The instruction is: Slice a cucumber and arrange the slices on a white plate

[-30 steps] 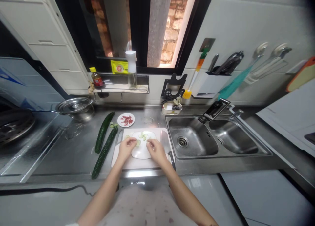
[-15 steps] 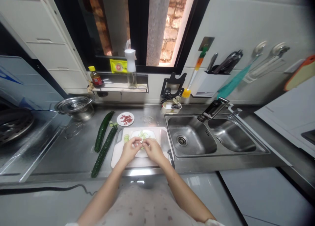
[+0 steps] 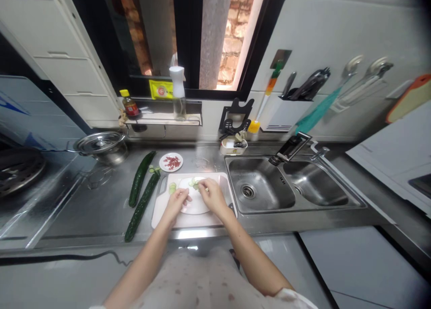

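Observation:
A white plate [image 3: 193,206] lies on the pale cutting board [image 3: 161,212]. Green cucumber slices [image 3: 193,182] sit near the plate's far side. My right hand [image 3: 212,195] is over them with its fingers pinched on a slice at the plate's right. My left hand [image 3: 179,202] hovers over the plate's left edge, fingers curled; whether anything is between them is too small to tell. More slices [image 3: 172,187] lie on the board at its upper left. A knife handle [image 3: 231,206] shows at the board's right edge, partly behind my right forearm.
Two whole cucumbers [image 3: 141,179] lie left of the board. Behind it stands a small plate of red bits [image 3: 171,162]. A lidded pot [image 3: 103,145] is at the back left, and a double sink [image 3: 262,183] with a faucet [image 3: 291,148] is on the right.
My hands have moved apart. The right hand has shifted up and right toward the slices, while the left has drawn slightly back from the plate's middle.

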